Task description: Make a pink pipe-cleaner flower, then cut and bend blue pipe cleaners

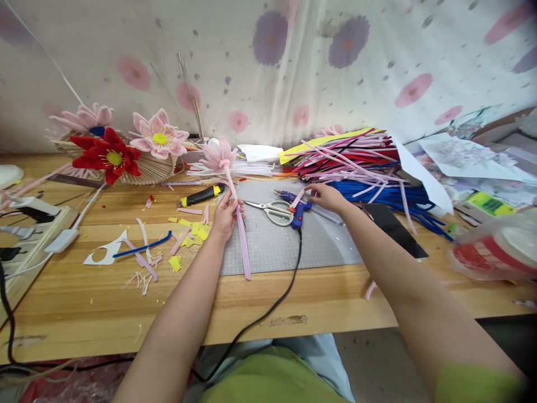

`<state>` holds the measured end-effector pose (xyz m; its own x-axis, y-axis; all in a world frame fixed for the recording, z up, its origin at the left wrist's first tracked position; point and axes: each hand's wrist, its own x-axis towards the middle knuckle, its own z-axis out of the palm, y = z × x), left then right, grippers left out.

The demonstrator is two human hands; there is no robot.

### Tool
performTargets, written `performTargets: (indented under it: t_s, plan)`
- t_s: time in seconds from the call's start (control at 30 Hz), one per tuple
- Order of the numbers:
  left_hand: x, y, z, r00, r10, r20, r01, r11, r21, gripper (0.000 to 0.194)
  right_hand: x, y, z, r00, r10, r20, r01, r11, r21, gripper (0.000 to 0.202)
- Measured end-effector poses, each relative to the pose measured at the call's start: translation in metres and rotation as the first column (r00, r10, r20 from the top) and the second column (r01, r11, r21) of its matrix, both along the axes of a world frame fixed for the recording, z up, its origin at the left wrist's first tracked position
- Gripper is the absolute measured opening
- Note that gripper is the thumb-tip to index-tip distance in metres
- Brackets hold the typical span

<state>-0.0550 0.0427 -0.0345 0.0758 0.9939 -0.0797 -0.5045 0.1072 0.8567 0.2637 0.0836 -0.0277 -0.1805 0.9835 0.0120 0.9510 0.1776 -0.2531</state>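
My left hand point(225, 215) is closed around the stem of a pink pipe-cleaner flower point(218, 155), held upright over the left part of the grey cutting mat point(268, 257). The stem's lower end hangs below my fingers. Over the mat's right side, my right hand point(325, 197) pinches the end of a short pink pipe cleaner point(297, 198). Just beneath that piece lies a blue glue gun point(300, 211) with a black cord. Scissors with pale handles point(280, 214) rest between my hands, blades pointing left.
Finished flowers, one red point(112, 159) and one pink point(159, 137), stand back left. A yellow-black utility knife point(202, 196) lies near yellow scraps point(197, 230). Pipe-cleaner bundles point(352, 162) fill the back right. A black phone point(394, 229) and plastic tub point(499, 249) are at right.
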Motion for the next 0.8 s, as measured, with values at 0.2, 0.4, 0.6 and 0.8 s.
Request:
performTargets:
  t_s: [0.2,0.4,0.6,0.8]
  plan:
    - [0.000,0.001,-0.001,1.000,0.007,-0.004,-0.007,1.000,-0.010,0.056,-0.013,0.000,-0.007,1.000,-0.023,0.016,0.021,0.993,0.112,0.033]
    - [0.000,0.001,-0.001,1.000,-0.008,0.007,0.008,1.000,-0.028,0.058,-0.017,0.000,0.011,0.953,-0.024,-0.301,0.095,0.970,0.226,0.023]
    - [-0.003,-0.006,0.001,0.987,-0.160,0.021,0.161,0.986,-0.042,0.061,-0.069,-0.038,0.033,0.556,0.016,-0.831,-0.137,0.988,-0.072,0.030]
    - [-0.005,-0.015,0.008,0.982,-0.180,-0.056,0.176,0.982,-0.065,0.063,-0.119,-0.060,0.010,0.455,0.033,-0.890,-0.296,0.948,-0.116,0.030]
